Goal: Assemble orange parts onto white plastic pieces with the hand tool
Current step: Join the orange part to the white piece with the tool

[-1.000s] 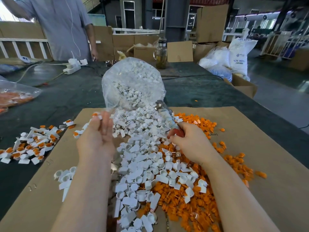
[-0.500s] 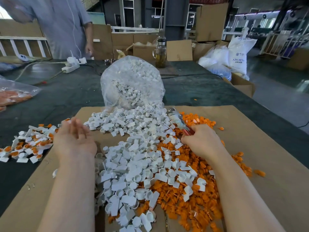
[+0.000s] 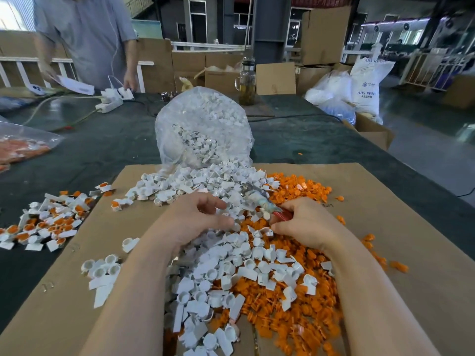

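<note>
The one camera sits on my head, looking forward and down my forearms, close over the flat brown cardboard sheet (image 3: 385, 253) on the dark green table (image 3: 102, 155). Its wide angle reaches past the far table edge to stacked brown cardboard boxes (image 3: 323, 34) well beyond.

Our left hand (image 3: 195, 222) hovers with curled fingers over the white pieces (image 3: 205, 273), and we cannot tell if it pinches one. Our right hand (image 3: 303, 224) grips the red handle of the tool (image 3: 259, 199), which points up-left. Orange parts (image 3: 303, 304) lie on the cardboard (image 3: 411, 227). A clear bag (image 3: 203, 127) of white pieces stands behind. Assembled pieces (image 3: 46, 222) lie at left.
</note>
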{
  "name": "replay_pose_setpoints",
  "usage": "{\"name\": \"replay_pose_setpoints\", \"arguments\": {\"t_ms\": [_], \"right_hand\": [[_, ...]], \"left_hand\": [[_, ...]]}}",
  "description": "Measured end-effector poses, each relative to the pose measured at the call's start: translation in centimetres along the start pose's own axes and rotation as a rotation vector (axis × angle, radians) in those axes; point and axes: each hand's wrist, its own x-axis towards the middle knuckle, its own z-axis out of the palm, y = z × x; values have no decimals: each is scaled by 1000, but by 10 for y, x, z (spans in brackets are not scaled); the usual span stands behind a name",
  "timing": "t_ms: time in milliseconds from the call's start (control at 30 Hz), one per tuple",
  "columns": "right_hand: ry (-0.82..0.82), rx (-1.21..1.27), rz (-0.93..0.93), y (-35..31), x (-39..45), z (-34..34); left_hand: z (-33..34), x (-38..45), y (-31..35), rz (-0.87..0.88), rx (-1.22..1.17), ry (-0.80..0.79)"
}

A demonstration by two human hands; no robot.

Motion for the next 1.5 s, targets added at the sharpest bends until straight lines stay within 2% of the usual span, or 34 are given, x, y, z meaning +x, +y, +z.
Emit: {"name": "replay_pose_setpoints", "arguments": {"t_ms": [100, 400, 567, 767, 933, 1167, 1333, 1500], "right_hand": [[33, -57, 5, 2, 2, 2], [63, -109, -23, 4, 7, 9], [236, 94, -45, 3, 8, 10], [344, 384, -72, -4, 7, 12], [409, 407, -121, -8, 6, 14], [446, 494, -176, -12, 5, 15], [449, 533, -227, -13, 7, 18], [432, 600, -306, -15, 5, 19]], "left_hand": [[5, 0, -1, 70, 94, -25], [17, 6, 0, 193, 284, 75], [16, 8, -2, 165, 233, 114], [18, 6, 0, 176, 268, 148], [18, 5, 3, 198, 169, 168], [17, 2, 8, 206, -166, 201], [18, 1, 8, 236, -181, 177], [25, 1, 11, 167, -315, 181]]}}
